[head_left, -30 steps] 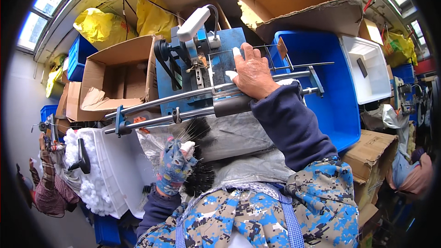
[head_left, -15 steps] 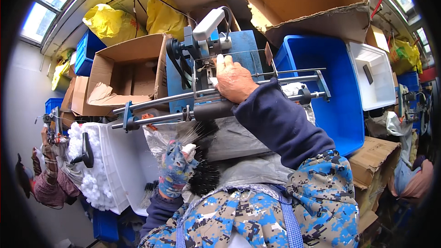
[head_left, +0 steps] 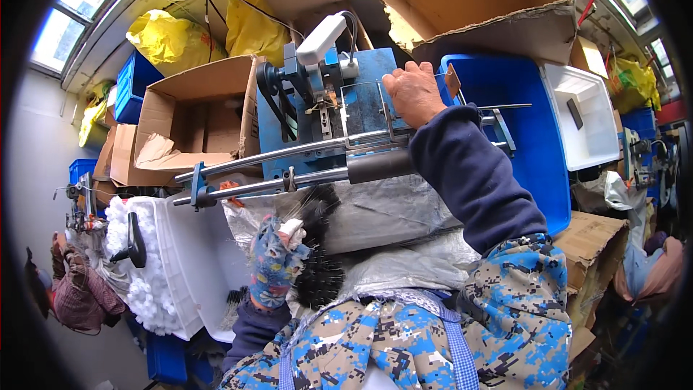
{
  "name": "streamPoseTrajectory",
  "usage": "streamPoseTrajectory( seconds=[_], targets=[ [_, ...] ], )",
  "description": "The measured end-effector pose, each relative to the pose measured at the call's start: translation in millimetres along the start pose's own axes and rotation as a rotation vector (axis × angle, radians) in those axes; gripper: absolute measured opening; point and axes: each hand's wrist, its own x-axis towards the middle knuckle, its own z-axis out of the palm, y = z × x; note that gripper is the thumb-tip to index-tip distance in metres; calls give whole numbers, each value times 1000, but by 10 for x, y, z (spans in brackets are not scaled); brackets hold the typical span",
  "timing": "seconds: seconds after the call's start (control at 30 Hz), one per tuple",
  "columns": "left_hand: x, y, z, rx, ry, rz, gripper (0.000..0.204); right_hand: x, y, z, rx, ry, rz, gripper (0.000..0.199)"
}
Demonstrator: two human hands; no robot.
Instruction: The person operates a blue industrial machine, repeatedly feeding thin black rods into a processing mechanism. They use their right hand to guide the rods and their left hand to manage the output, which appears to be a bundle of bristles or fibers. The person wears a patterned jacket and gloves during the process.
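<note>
My left hand (head_left: 273, 260), in a blue patterned glove with white wrapping on a finger, is closed low in front of the bench machine. Thin bristles stick out above its fingers. Dark bristles (head_left: 321, 278) lie in a bushy mass right beside it. My bare right hand (head_left: 414, 94) curls its fingers around the right part of a thin metal frame (head_left: 364, 85) on the machine's sliding carriage. The blue machine (head_left: 375, 65) carries a belt, a white arm and a small metal clamp (head_left: 325, 112) left of that hand. Two steel rails (head_left: 310, 146) cross in front.
A blue bin (head_left: 541, 195) stands right of the machine, with a white tray (head_left: 577, 119) beyond it. Cardboard boxes (head_left: 195, 79) flank the machine. At left, a white crate (head_left: 170, 267) adjoins white fluffy pieces and a black handle-like tool (head_left: 132, 242). Another person (head_left: 79, 285) sits far left.
My right hand has moved right, away from the clamp, and its fingers have curled. The thin frame and carriage have slid right with it. My left hand stays nearly in place.
</note>
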Motion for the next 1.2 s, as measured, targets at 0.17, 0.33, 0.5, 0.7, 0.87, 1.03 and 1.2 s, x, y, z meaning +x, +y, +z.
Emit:
streamPoseTrajectory(
  seconds=[0.17,0.33,0.5,0.7,0.87,1.03,1.2],
  targets=[
    [-455,-136,-185,-412,367,-532,17,-754,-156,-627,334,-126,-196,13],
    [-4,139,-10,-325,16,-312,24,-1096,-875,-627,1128,151,-355,28],
    [218,470,128,-313,-67,75,43,-1016,-1078,-814,2280,-49,-213,18],
    [-246,-456,-76,599,-429,-103,48,-514,-319,-832,1204,385,-76,16],
    [-322,-839,57,533,-515,-128,64,127,-446,-68,159,112,4,13],
    [-344,-796,7,274,-469,-268,49,229,-490,117,208,93,40,14],
    [-345,-818,43,292,-427,-147,55,228,-502,162,193,104,27,15]
  ],
)
